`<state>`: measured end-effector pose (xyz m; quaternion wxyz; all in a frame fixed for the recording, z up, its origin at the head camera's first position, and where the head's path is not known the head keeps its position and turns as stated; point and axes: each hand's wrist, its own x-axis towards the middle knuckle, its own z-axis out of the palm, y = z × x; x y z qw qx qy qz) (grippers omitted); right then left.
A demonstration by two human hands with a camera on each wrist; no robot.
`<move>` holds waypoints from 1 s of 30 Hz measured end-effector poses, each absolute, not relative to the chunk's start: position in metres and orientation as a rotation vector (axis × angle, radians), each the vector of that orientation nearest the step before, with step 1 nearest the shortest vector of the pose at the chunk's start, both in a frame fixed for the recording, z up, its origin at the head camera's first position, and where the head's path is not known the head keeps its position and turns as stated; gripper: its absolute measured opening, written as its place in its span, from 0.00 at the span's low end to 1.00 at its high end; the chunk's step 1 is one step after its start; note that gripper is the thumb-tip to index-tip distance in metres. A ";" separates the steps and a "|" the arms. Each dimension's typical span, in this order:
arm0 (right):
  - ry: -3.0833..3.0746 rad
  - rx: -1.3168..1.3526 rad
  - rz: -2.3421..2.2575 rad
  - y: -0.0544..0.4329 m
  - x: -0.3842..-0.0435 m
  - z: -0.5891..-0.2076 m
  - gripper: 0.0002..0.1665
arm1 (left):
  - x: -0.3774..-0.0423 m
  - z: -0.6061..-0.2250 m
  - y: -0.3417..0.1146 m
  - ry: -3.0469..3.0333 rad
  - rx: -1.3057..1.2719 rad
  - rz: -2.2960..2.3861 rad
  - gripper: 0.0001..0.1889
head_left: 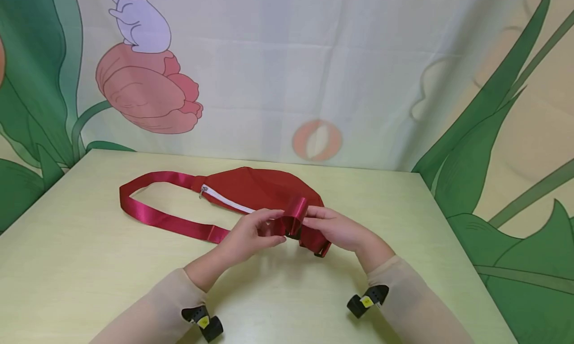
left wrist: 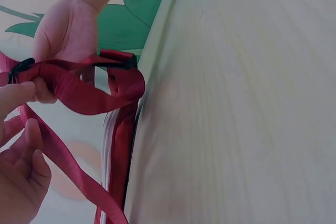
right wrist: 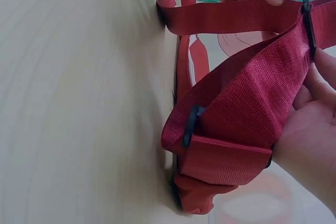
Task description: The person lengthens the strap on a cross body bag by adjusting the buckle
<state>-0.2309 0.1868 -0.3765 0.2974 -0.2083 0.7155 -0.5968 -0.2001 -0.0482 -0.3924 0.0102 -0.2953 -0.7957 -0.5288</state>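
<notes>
A red waist bag (head_left: pixel 264 184) with a white zipper (head_left: pixel 226 199) lies on the table, its crimson strap (head_left: pixel 152 212) looping out to the left. Both hands are at the strap's other end, just in front of the bag. My left hand (head_left: pixel 251 237) pinches the strap between thumb and fingers. From the other side, my right hand (head_left: pixel 336 227) grips the strap beside a black slider (right wrist: pixel 308 27), where the webbing stands up in a loop. A second black buckle piece (right wrist: pixel 194 125) hangs lower on the folded webbing. The bag's right end is partly hidden behind the right hand.
The pale wooden table (head_left: pixel 89 264) reaches back to a printed curtain (head_left: pixel 251 85) with a rabbit and flowers. Small black devices (head_left: pixel 367 301) are strapped to both sleeves.
</notes>
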 end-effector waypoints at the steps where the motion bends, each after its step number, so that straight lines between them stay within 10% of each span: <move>1: 1.896 -0.550 -1.587 0.186 -0.231 -0.377 0.20 | -0.200 -0.392 -0.047 -2.471 -0.935 -1.660 0.23; 30: 1.918 -0.528 -1.597 0.191 -0.228 -0.375 0.13 | -0.201 -0.394 -0.049 -2.488 -0.960 -1.437 0.21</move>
